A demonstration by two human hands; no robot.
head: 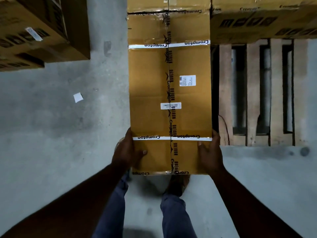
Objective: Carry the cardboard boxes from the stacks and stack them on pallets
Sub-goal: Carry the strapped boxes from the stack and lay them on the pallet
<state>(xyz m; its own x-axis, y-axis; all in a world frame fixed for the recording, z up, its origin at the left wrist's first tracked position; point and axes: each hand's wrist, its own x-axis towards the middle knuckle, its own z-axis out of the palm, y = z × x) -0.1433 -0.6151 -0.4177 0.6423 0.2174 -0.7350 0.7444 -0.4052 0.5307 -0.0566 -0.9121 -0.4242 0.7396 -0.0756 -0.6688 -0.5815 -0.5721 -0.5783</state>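
**Long carton held at its near end, one hand on each side**

A long brown cardboard box (169, 93) stretches away from the person, its near end gripped between both hands. The left hand (125, 152) clasps the box's left side near the closest corner, the thumb lying across the top face and the fingers out of sight along the side wall or beneath. The right hand (208, 152) mirrors it on the right edge, thumb on top just below a white printed tape band (171, 138), fingers wrapped round the side. The hands stand the box's width apart, both clamped on it.

The box's top carries a printed tape seam running its length, a second white band farther off, and two small white labels. Its far end meets another carton (168, 4) at the top of the view; whether the two touch cannot be told.

To the right of the box, just beside it, lies a wooden pallet (253, 93) with bare slats, and a further carton (262, 19) sits on its far part. At the upper left, well apart, is a stack of boxes (39, 31) on the grey concrete floor (60, 134). A scrap of white paper (78, 97) lies on the floor between that stack and the held box. The person's legs in blue trousers show below the box's near end.
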